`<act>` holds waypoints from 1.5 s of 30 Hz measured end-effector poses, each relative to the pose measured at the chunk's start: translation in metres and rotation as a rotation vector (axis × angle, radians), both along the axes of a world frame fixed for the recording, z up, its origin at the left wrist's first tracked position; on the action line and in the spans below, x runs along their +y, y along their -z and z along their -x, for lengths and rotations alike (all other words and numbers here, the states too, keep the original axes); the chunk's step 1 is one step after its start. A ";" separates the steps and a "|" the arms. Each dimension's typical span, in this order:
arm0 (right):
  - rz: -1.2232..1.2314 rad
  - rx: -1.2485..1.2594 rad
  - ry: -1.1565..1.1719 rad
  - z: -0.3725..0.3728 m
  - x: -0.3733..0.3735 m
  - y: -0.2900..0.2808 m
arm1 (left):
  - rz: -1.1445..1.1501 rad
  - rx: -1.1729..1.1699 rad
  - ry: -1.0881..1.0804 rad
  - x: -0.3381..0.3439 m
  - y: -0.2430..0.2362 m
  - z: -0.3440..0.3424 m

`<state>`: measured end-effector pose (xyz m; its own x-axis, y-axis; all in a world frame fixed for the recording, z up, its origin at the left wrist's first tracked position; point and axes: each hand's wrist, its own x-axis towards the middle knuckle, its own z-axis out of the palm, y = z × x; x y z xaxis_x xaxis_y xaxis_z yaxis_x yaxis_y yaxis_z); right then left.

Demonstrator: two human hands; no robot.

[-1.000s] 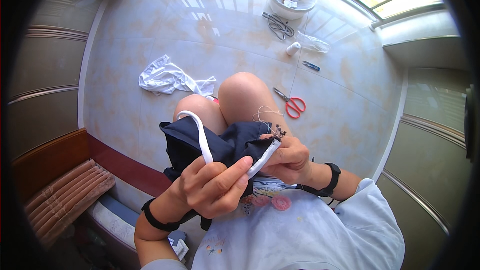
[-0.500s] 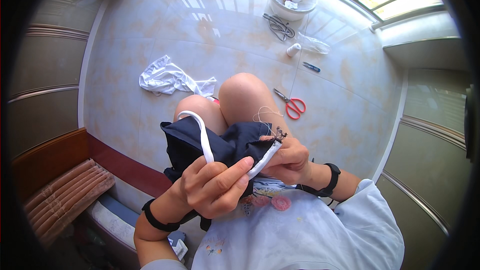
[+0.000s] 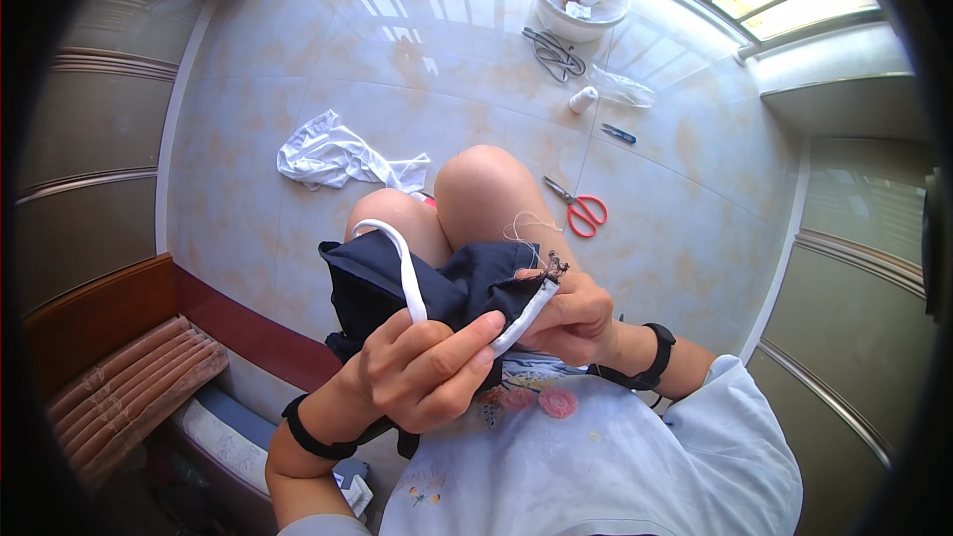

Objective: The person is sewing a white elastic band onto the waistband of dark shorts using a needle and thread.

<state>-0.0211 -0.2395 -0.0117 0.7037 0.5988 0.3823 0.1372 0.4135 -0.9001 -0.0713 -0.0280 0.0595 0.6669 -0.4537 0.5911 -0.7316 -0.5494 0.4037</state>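
Note:
Dark navy fabric (image 3: 382, 283) lies bunched across my lap. My left hand (image 3: 422, 367) pinches a white cord-like strip (image 3: 405, 268), whose loose loop rises above the fingers and curls left. The strip runs on along the fabric's edge to my right hand (image 3: 574, 318), closed on that edge with the thumb on top. At the edge's far end sits a frayed tuft of dark threads (image 3: 556, 263). A thin pale thread (image 3: 526, 223) loops above it over my thigh. Whether a needle is in my fingers cannot be seen.
Red-handled scissors (image 3: 586, 215) lie on the floor right of my knee. Beyond are blue thread snips (image 3: 618, 133), a white thread spool (image 3: 583, 99), a grey cord (image 3: 556, 55), a clear bag (image 3: 625, 87) and a white basin (image 3: 611, 15). White cloth (image 3: 323, 154) lies left.

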 end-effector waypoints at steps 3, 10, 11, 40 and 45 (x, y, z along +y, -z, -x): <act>0.020 0.003 -0.014 0.001 -0.001 0.001 | -0.008 0.008 0.000 0.000 0.000 0.000; 0.002 0.021 -0.017 0.001 -0.001 0.003 | 0.005 0.008 0.005 0.000 0.002 0.001; -0.008 0.007 -0.019 0.000 -0.001 0.003 | 0.011 0.009 0.005 0.000 0.002 0.001; 0.066 -0.707 0.363 -0.008 0.004 -0.019 | -0.046 -0.004 -0.003 -0.001 -0.002 0.006; 0.059 -0.747 0.344 -0.008 0.001 -0.023 | -0.033 -0.054 -0.040 0.001 -0.001 0.013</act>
<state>-0.0127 -0.2388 0.0113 0.4236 0.4301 0.7972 0.8189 0.1945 -0.5400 -0.0846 -0.0274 0.0606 0.6523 -0.4473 0.6119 -0.7291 -0.5909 0.3454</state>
